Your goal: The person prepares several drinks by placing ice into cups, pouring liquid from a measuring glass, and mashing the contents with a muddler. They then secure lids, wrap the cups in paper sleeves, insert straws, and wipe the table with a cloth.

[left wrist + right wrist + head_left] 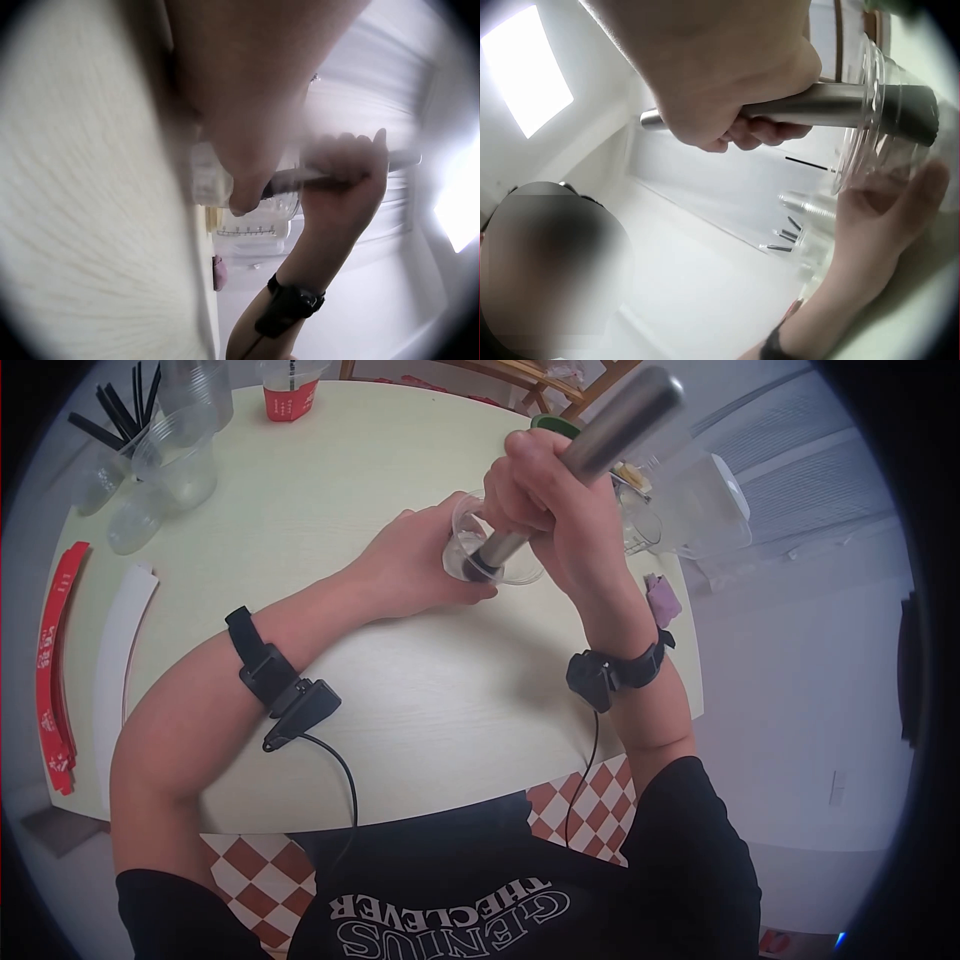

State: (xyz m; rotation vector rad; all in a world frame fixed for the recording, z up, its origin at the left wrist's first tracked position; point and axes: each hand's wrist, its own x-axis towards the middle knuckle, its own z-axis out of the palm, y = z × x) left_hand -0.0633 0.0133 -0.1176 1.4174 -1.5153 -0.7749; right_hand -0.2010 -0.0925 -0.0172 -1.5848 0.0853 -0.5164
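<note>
A steel muddler (pixel 630 422) slants down into a clear plastic cup (pixel 522 570), its dark head (pixel 911 112) inside near the bottom. My right hand (pixel 565 500) grips the muddler's shaft with the fingers curled round it, above the cup's rim. From the left, my left hand (pixel 415 560) wraps round the side of the cup, low by the tabletop (pixel 400 690). In the left wrist view, the left thumb (pixel 246 196) lies along the cup wall. Pale, clear pieces show at the bottom of the cup in the head view.
Stacked clear cups (pixel 195 400) and black straws (pixel 120 415) stand at the back left, near a red-and-white cup (pixel 290 400). Red strips (pixel 58 660) and a white strip (pixel 125 620) lie at the left edge. To the right are a glass measuring cup (pixel 642 528), a translucent container (pixel 722 500) and a purple cloth (pixel 662 598).
</note>
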